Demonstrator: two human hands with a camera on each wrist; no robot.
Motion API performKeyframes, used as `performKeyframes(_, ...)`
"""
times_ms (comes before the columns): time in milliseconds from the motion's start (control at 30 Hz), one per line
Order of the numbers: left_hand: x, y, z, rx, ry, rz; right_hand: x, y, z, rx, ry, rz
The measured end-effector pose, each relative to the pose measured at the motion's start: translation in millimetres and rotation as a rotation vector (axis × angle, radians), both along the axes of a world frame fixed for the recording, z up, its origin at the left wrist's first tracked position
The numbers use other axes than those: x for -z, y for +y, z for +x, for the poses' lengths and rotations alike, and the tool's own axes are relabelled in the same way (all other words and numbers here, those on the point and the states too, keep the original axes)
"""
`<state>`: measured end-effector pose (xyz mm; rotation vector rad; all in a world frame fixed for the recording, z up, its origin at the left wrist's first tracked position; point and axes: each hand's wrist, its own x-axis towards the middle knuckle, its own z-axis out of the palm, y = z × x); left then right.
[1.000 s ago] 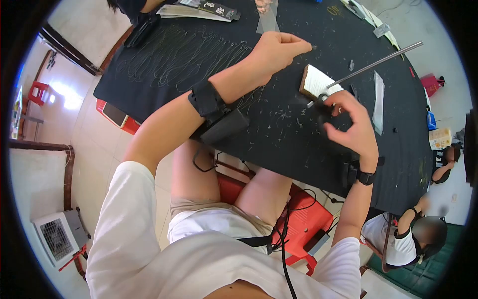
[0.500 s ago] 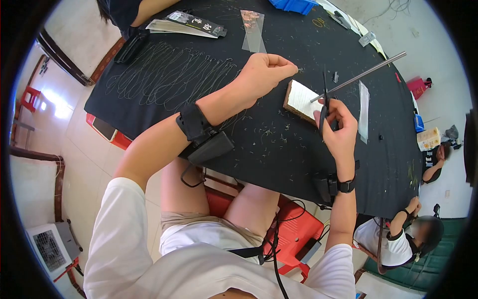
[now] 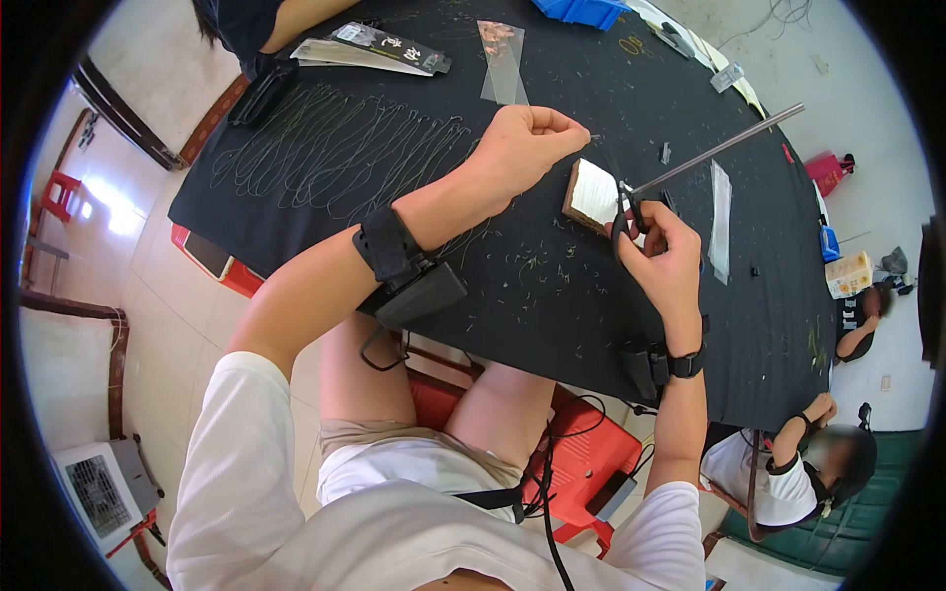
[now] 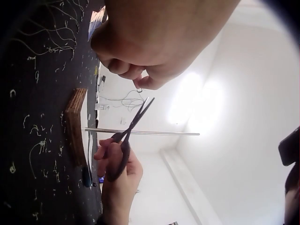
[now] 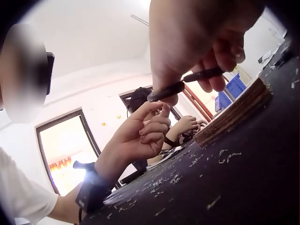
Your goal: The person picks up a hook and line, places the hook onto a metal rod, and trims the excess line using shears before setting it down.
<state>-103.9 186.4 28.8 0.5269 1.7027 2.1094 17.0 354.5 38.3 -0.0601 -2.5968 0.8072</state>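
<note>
In the head view my left hand point(image 3: 527, 148) is raised over the black table, thumb and fingertips pinching a tiny thing. The left wrist view shows it as a small dark curved, hook-like piece point(image 4: 139, 89) jutting from the fingertips. My right hand point(image 3: 672, 258) holds black-handled scissors point(image 4: 124, 140), fingers in the handles. Their blades are slightly parted, tips just below the hook-like piece in that view. Beside the right hand lies a brown block with a white top point(image 3: 595, 189). A thin metal rod point(image 3: 729, 146) slants up from the block.
Looped thin lines point(image 3: 325, 158) spread over the left of the table point(image 3: 473, 325). Clear plastic strips point(image 3: 503, 69) lie behind my left hand, a long clear packet point(image 3: 720, 222) at the right. Small clippings litter the front. Another person's arm point(image 3: 305, 18) is at the far left.
The head view shifted at first. My right hand has turned the scissors, whose blades pointed upward half a second ago, and moved slightly left. My left hand keeps its pinch, nearly still.
</note>
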Motion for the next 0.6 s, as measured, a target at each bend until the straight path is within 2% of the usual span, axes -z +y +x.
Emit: performKeyframes(600, 2.8, 2.4, 0.3, 0.036, -0.003, -0.019, 0.7, 0.7, 0.0, 0.04, -0.045, 0.07)
